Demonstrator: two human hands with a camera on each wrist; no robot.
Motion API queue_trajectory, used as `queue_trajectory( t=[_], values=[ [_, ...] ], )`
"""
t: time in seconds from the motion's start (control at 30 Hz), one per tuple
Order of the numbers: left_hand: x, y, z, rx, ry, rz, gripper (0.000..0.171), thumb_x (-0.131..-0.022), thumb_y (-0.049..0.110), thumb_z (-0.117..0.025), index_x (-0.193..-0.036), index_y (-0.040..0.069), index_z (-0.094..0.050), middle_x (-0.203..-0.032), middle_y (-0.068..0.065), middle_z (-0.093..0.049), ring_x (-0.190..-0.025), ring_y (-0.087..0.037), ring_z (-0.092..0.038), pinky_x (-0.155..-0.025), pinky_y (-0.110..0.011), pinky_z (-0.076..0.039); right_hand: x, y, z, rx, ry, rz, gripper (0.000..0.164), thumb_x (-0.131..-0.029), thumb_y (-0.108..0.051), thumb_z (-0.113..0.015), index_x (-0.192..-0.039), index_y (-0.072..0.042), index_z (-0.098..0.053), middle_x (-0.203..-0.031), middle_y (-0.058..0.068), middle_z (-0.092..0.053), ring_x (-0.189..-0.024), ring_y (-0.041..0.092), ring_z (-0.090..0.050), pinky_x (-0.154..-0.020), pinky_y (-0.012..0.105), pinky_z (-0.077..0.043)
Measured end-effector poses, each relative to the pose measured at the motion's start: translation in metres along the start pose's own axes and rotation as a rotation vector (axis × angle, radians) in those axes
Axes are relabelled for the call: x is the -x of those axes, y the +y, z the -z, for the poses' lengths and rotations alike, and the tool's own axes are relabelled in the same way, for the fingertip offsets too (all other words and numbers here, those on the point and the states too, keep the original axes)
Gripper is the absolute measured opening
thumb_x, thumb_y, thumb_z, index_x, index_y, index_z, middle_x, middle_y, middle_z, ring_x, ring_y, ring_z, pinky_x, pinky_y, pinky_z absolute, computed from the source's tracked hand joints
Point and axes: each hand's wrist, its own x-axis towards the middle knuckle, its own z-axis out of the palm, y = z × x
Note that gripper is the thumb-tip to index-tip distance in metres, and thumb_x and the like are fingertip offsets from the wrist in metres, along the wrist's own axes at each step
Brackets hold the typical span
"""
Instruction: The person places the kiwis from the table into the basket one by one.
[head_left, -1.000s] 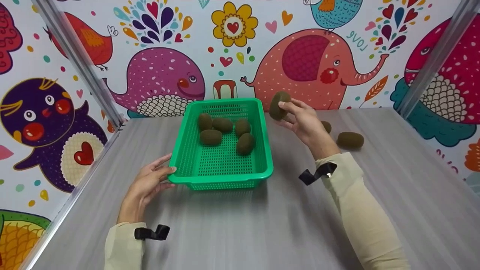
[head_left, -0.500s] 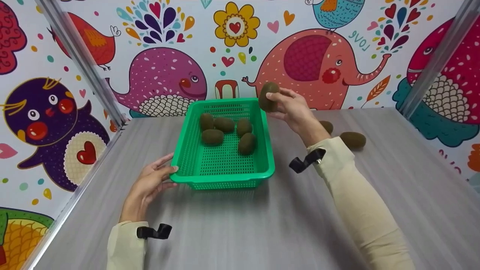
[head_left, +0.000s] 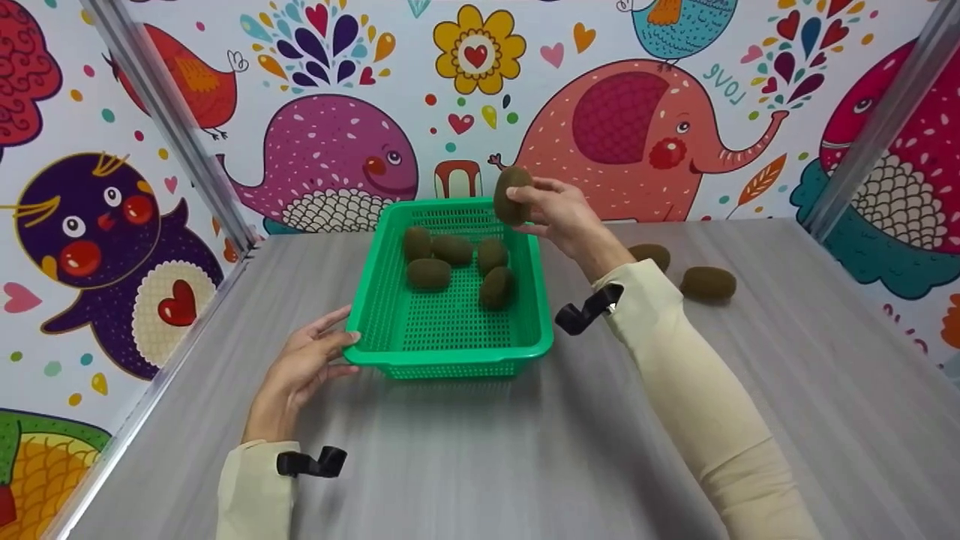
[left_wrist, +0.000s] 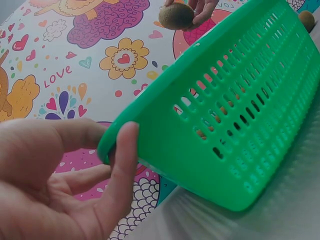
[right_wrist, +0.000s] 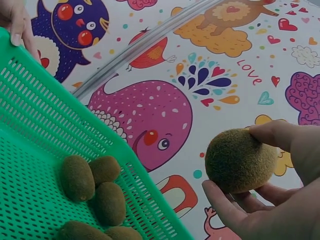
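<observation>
A brown fuzzy kiwi (head_left: 512,196) is pinched between the thumb and fingers of my right hand (head_left: 564,216), above the far right corner of a green plastic basket (head_left: 450,358). In the right wrist view the same kiwi (right_wrist: 239,161) shows from close up. My left hand (head_left: 306,364) grips the basket's near left corner; the left wrist view shows thumb and fingers on either side of its rim (left_wrist: 112,135). Inside the basket several kiwis (head_left: 429,274) lie toward its far half, one of them, a kiwi (head_left: 497,288), by the right wall.
Two more kiwis lie on the grey table (head_left: 465,457) to the right: one kiwi (head_left: 709,283) in full view, another kiwi (head_left: 651,256) partly behind my right forearm. Printed panels (head_left: 465,112) wall in the back and sides, with metal posts (head_left: 169,127) at the corners.
My right hand has carried the kiwi leftward, from beside the basket to over its far right corner. My left hand keeps its grip on the rim.
</observation>
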Motion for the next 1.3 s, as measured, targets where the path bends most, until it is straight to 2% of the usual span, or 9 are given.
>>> queue_trajectory(
  t=[0.17, 0.4, 0.57, 0.8, 1.0, 1.17, 1.3],
  values=[
    [-0.001, 0.001, 0.000, 0.008, -0.004, 0.003, 0.066, -0.099, 0.013, -0.060, -0.158, 0.010, -0.030, -0.115, -0.003, -0.062, -0.088, -0.007, -0.069, -0.071, -0.028, -0.062, -0.009, 0.009, -0.008, 0.003, -0.003, -0.046, 0.065, -0.098, -0.021, -0.065, -0.153, -0.007, -0.034, -0.152, 0.015, -0.042, -0.137, 0.035, -0.051, -0.107, 0.045, -0.050],
    [-0.001, 0.000, 0.001, 0.013, -0.008, 0.008, 0.067, -0.099, 0.012, -0.061, -0.158, 0.011, -0.030, -0.114, -0.002, -0.063, -0.089, -0.008, -0.069, -0.070, -0.027, -0.062, -0.020, 0.023, -0.016, 0.078, 0.006, -0.109, 0.067, -0.097, -0.022, -0.067, -0.153, -0.007, -0.035, -0.151, 0.016, -0.044, -0.135, 0.035, -0.052, -0.105, 0.044, -0.052],
    [-0.001, 0.000, 0.001, 0.016, -0.007, 0.011, 0.067, -0.099, 0.012, -0.061, -0.158, 0.010, -0.030, -0.118, -0.005, -0.062, -0.089, -0.008, -0.069, -0.069, -0.025, -0.061, -0.025, 0.033, -0.022, 0.114, -0.017, -0.129, 0.067, -0.096, -0.023, -0.068, -0.152, -0.006, -0.035, -0.149, 0.017, -0.045, -0.135, 0.036, -0.052, -0.105, 0.044, -0.052],
    [-0.001, -0.001, 0.000, -0.005, 0.008, 0.021, 0.066, -0.100, 0.014, -0.060, -0.159, 0.013, -0.029, -0.136, -0.013, -0.051, -0.092, -0.008, -0.069, -0.071, -0.026, -0.061, -0.032, 0.049, -0.030, 0.132, -0.030, -0.189, 0.071, -0.096, -0.020, -0.068, -0.154, -0.005, -0.030, -0.152, 0.018, -0.042, -0.138, 0.038, -0.047, -0.107, 0.047, -0.050],
    [-0.002, -0.001, 0.000, -0.005, 0.015, 0.018, 0.065, -0.099, 0.013, -0.061, -0.158, 0.012, -0.032, -0.129, -0.010, -0.059, -0.091, -0.009, -0.070, -0.072, -0.029, -0.062, -0.038, 0.057, -0.035, 0.194, -0.049, -0.228, 0.064, -0.098, -0.019, -0.065, -0.153, -0.002, -0.035, -0.151, 0.018, -0.044, -0.138, 0.038, -0.047, -0.108, 0.047, -0.049],
    [-0.002, -0.001, 0.000, -0.005, 0.022, 0.023, 0.065, -0.099, 0.013, -0.061, -0.157, 0.013, -0.032, -0.137, -0.015, -0.054, -0.091, -0.009, -0.069, -0.071, -0.028, -0.061, -0.038, 0.062, -0.037, 0.262, -0.043, -0.240, 0.066, -0.097, -0.024, -0.067, -0.152, -0.005, -0.037, -0.152, 0.015, -0.044, -0.137, 0.037, -0.048, -0.107, 0.045, -0.050],
    [-0.002, -0.001, 0.000, 0.000, 0.019, 0.026, 0.066, -0.099, 0.013, -0.061, -0.158, 0.013, -0.031, -0.135, -0.015, -0.053, -0.091, -0.009, -0.069, -0.071, -0.027, -0.061, -0.039, 0.065, -0.036, 0.297, -0.047, -0.251, 0.064, -0.096, -0.026, -0.068, -0.150, -0.005, -0.039, -0.152, 0.014, -0.043, -0.136, 0.037, -0.050, -0.105, 0.044, -0.052]
  ],
)
